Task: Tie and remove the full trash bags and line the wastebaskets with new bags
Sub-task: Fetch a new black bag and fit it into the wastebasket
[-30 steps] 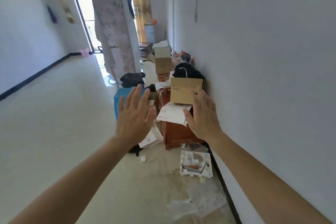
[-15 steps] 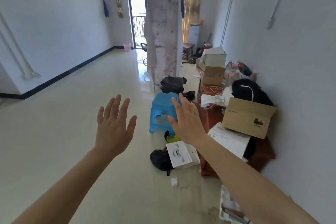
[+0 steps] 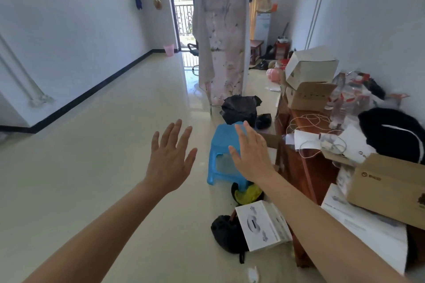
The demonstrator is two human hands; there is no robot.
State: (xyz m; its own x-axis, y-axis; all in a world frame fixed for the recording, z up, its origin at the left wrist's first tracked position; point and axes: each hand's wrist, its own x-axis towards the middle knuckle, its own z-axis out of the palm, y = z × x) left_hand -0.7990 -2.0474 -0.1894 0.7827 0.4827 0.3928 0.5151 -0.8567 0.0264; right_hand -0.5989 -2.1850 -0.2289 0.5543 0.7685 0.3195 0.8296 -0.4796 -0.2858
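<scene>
**Both hands raised and empty over a cluttered floor**

Down the middle of the head view, both bare arms reach forward, cut off at the bottom edge. The left hand (image 3: 170, 160) is spread wide, fingers apart, holding nothing, backed only by pale floor (image 3: 96, 167). The right hand (image 3: 251, 153) is likewise flat and empty, its fingers closer together; it covers part of a blue stool (image 3: 220, 149), though whether it touches the stool cannot be told.

Beyond the stool stands a wastebasket lined with a black bag (image 3: 240, 109), its rim ruffled; the bin under the bag is hidden. A smaller black bag (image 3: 263, 120) lies just beside it on the right. Far off, by the wall near the balcony door, stands a pink wastebasket (image 3: 168, 49), too small to show whether it has a liner.

Behind the lined bin hangs a flowered sheet (image 3: 222, 30), cut off at the top. Near the right forearm a white box (image 3: 262, 225) leans over a dark bag (image 3: 226, 232), mostly hiding it; a yellow-green thing beneath the stool is unclear. Along the right wall a wooden table (image 3: 296, 163) carries cardboard boxes (image 3: 310, 94), cords, papers and a black garment (image 3: 395, 131), partly cut off by the frame edge.
</scene>
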